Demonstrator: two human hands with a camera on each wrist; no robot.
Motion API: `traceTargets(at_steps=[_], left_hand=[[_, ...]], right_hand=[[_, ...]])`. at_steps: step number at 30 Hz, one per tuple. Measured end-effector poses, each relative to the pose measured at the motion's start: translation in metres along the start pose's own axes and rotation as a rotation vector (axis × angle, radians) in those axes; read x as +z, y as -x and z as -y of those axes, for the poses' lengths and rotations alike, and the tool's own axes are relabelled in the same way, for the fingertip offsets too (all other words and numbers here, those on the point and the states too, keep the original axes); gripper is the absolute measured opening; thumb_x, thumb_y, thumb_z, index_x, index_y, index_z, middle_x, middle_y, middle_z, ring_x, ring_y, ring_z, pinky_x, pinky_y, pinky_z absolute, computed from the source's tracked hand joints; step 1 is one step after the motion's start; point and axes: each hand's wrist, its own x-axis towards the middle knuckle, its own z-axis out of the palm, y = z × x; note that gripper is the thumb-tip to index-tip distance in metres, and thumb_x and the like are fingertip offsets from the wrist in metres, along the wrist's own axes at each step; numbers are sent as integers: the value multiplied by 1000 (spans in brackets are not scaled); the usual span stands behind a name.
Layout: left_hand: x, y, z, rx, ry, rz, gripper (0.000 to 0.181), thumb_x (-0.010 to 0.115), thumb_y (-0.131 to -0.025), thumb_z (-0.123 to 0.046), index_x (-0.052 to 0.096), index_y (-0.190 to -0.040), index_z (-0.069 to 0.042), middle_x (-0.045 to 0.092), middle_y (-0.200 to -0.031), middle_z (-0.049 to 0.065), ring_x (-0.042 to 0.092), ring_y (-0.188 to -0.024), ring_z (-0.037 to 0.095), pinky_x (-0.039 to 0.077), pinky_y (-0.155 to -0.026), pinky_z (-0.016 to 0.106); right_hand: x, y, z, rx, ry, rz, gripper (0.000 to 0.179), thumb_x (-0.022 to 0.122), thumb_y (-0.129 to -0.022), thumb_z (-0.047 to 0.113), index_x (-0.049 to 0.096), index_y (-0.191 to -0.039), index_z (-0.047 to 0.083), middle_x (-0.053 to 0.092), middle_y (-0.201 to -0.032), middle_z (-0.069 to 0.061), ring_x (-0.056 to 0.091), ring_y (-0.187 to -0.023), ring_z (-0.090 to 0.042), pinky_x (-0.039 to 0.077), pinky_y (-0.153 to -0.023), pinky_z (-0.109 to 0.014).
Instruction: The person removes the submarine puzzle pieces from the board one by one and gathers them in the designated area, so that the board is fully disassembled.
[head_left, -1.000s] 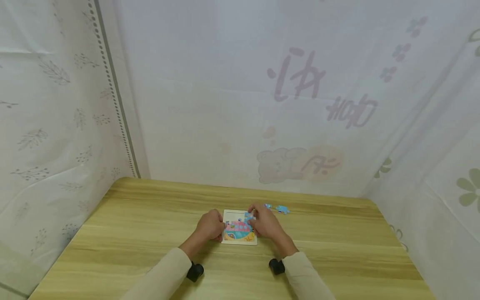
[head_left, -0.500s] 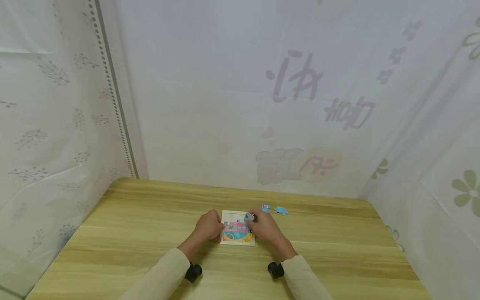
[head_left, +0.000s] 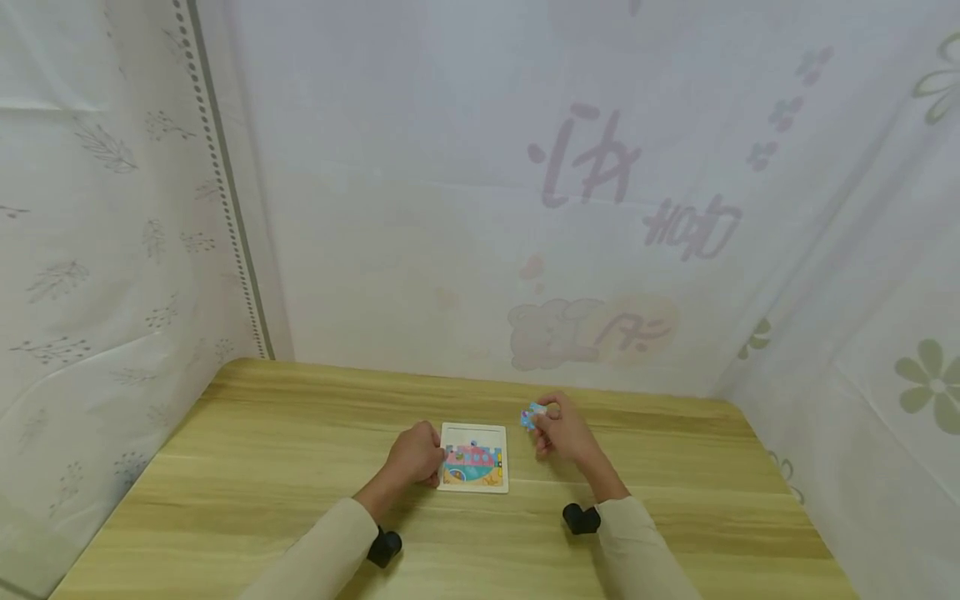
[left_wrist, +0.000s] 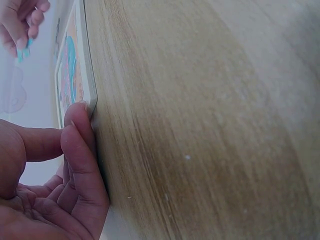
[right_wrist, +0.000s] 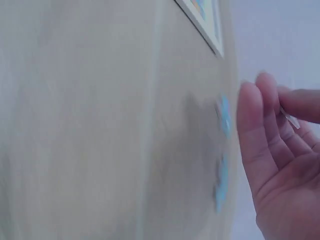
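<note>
My left hand (head_left: 416, 454) grips the left edge of a square jigsaw puzzle tray (head_left: 491, 435) lying on the table. In the left wrist view its fingertips (left_wrist: 77, 110) are right at the tray's corner. Assembled pieces (head_left: 472, 467) in pink, teal and yellow fill the lower part; the upper part shows bare board. To the right of the tray, my right hand (head_left: 566, 429) pinches a light blue puzzle piece (head_left: 539, 409), seen nearly edge-on as a thin puzzle piece (right_wrist: 290, 118) in the right wrist view.
Two loose blue pieces lie on the wooden table (head_left: 300, 433), a nearer blue piece (right_wrist: 224, 116) and another blue piece (right_wrist: 221, 184), both beside my right hand. A patterned cloth (head_left: 405, 250) hangs behind the table's back edge.
My right hand has lifted a blue piece off the tray's upper right and carried it right, above the loose pieces. My left hand stays at the tray's left edge.
</note>
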Motion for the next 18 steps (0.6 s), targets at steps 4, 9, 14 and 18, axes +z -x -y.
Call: traceTargets(at_steps=[4, 9, 14, 18], left_hand=[[1, 0, 1, 8, 0, -4, 7, 62, -91, -1, 56, -91, 4, 58, -51, 6, 57, -40, 11, 51, -45, 22], [-1, 1, 0, 9, 16, 2, 8, 62, -91, -1, 56, -93, 4, 59, -56, 7, 58, -41, 12, 51, -45, 22], [-2, 3, 1, -3, 54, 12, 9, 61, -92, 0, 56, -96, 5, 60, -64, 8, 59, -43, 14, 51, -45, 24], [-2, 2, 0, -5, 44, 15, 8, 61, -92, -1, 56, -94, 4, 60, -61, 8, 59, -43, 14, 51, -45, 24]], right_hand=[[-28, -1, -3, 35, -1, -91, 35, 53, -100, 8, 45, -133, 1, 60, -71, -18, 54, -51, -18, 52, -52, -34], [-58, 2, -11, 102, 19, -141, 35, 51, -100, 8, 46, -134, 0, 57, -67, -11, 50, -51, -16, 50, -51, -32], [-75, 7, -23, 162, 43, -147, 36, 51, -100, 7, 48, -134, -2, 57, -66, -10, 51, -50, -15, 50, -50, -30], [-80, 8, -30, 178, 46, -148, 36, 51, -99, 5, 49, -133, -6, 57, -63, -9, 51, -49, -14, 49, -48, -29]])
